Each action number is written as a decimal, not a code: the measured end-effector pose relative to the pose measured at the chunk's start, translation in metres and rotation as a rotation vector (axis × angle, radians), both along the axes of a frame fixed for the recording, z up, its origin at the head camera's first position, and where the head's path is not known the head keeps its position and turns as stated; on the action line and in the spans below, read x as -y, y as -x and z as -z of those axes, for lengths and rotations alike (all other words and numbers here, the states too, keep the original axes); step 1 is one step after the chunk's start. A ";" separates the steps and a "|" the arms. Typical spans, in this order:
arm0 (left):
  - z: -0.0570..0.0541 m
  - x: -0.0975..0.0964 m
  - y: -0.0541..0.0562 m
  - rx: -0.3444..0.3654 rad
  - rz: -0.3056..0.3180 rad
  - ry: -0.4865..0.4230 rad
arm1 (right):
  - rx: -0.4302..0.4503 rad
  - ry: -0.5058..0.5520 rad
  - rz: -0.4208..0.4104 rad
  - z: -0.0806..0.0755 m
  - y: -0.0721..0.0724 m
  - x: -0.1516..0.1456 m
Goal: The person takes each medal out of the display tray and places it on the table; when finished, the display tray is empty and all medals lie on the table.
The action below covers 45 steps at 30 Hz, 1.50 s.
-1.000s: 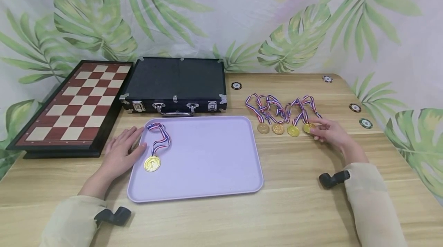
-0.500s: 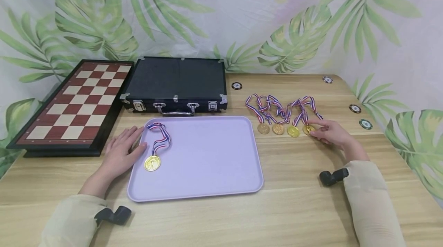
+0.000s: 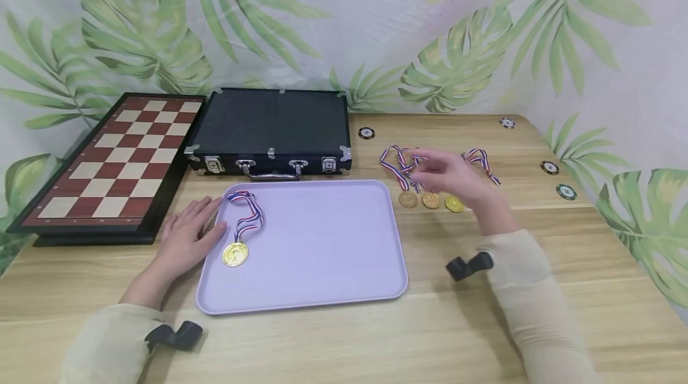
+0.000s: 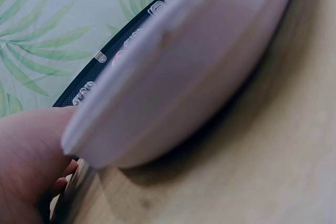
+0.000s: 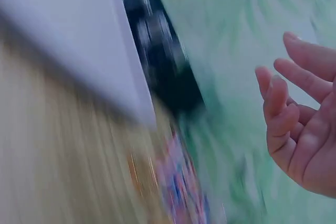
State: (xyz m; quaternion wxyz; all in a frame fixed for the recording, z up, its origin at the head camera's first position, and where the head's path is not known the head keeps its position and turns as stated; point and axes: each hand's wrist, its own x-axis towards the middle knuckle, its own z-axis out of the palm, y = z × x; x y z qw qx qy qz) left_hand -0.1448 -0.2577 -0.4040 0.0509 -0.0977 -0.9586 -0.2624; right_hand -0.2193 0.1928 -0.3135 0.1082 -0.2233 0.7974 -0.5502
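Note:
My left hand rests flat on the table at the left side of the lilac tray, thumb on its rim. On that tray lies a gold medal with a striped ribbon. Held in the air over the row of medals is my right hand. Its fingers are loosely bent with nothing between them, as the right wrist view shows too. Below it show two bronze-coloured medals and a gold medal. The rightmost medal is hidden behind the hand and wrist; part of its striped ribbon shows.
A black case with a metal handle stands behind the tray. Left of it is a chessboard box. Poker chips lie at the back and right: one by the case, a green one near the right edge, others between.
My right hand has let go of the rightmost gold medal, risen and swung left over the other medals. The left hand stays in place on the tray's edge.

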 end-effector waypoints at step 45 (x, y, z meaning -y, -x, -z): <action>-0.001 -0.001 -0.002 -0.036 0.009 -0.001 | -0.311 -0.691 -0.233 0.066 -0.062 0.266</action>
